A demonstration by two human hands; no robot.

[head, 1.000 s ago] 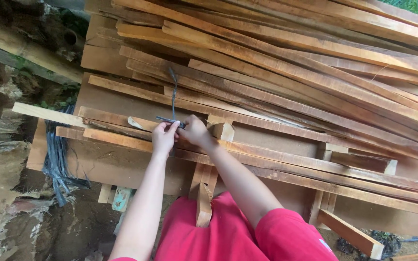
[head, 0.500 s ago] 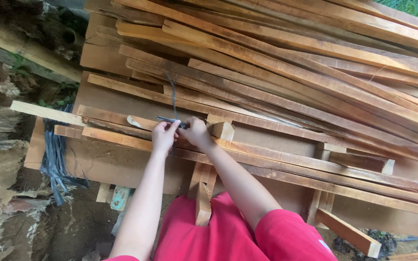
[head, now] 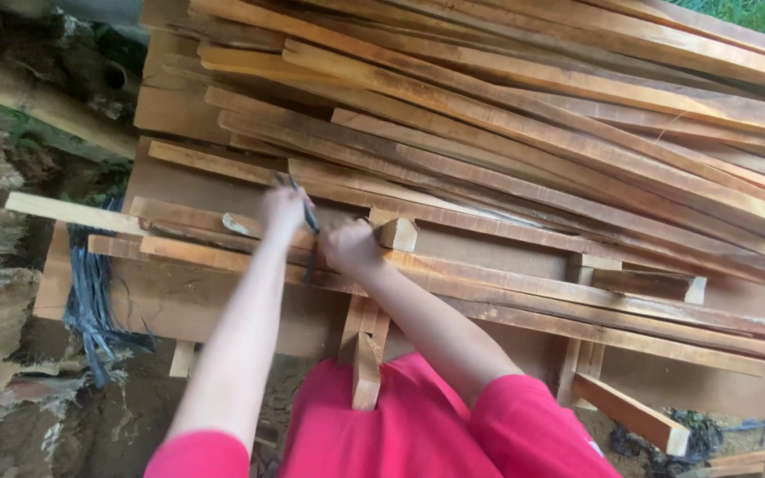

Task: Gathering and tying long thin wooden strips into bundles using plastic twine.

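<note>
A dark plastic strap (head: 311,219) runs around a bundle of thin wooden slats (head: 223,232) lying on a flat board (head: 197,296). My left hand (head: 282,209) is blurred, raised over the slats and gripping the strap's upper end. My right hand (head: 350,245) is closed on the strap's other end just to the right, beside a short wooden block (head: 397,233). Both arms reach out from red sleeves at the bottom.
A big heap of long wooden slats (head: 533,115) fills the top and right. A bunch of dark straps (head: 90,296) hangs off the board's left edge. Loose offcuts (head: 632,412) and wooden legs (head: 366,354) stand below; earth and rubble lie at left.
My left hand has jerked up and away from me with the strap end, now blurred; the strap's free tail no longer stands up over the slats. My right hand stayed nearly in place.
</note>
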